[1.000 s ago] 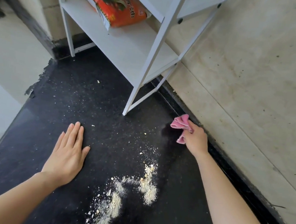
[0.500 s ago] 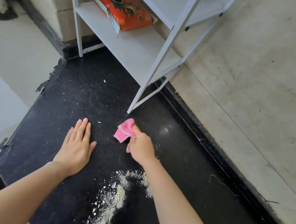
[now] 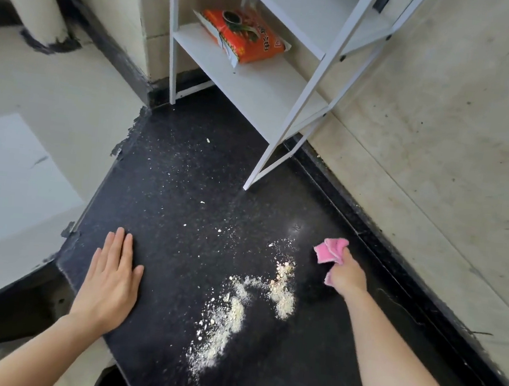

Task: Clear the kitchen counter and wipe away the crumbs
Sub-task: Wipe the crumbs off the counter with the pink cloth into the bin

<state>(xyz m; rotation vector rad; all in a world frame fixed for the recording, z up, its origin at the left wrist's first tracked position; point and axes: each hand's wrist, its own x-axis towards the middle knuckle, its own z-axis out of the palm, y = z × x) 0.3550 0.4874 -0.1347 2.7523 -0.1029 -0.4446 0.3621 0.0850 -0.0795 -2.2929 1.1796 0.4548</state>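
We look down on a black speckled stone counter [image 3: 185, 186] that runs along a beige tiled wall [image 3: 439, 133] on our right, with a dark raised strip where the two meet. A white metal shelf rack [image 3: 257, 87] stands at the far end, its near leg planted on the stone, and an orange-red plastic food packet [image 3: 246, 38] lies on its lower shelf. Pale yellow crumbs [image 3: 229, 315] lie in loose heaps on the counter between our arms, with finer specks scattered toward the rack. Our left hand [image 3: 111, 281] rests flat on the stone near the counter's left edge, fingers straight and together, holding nothing. Our right hand [image 3: 347, 276] is curled round a small bunched pink cloth [image 3: 330, 251], just right of the crumbs; whether the cloth touches the stone we cannot tell
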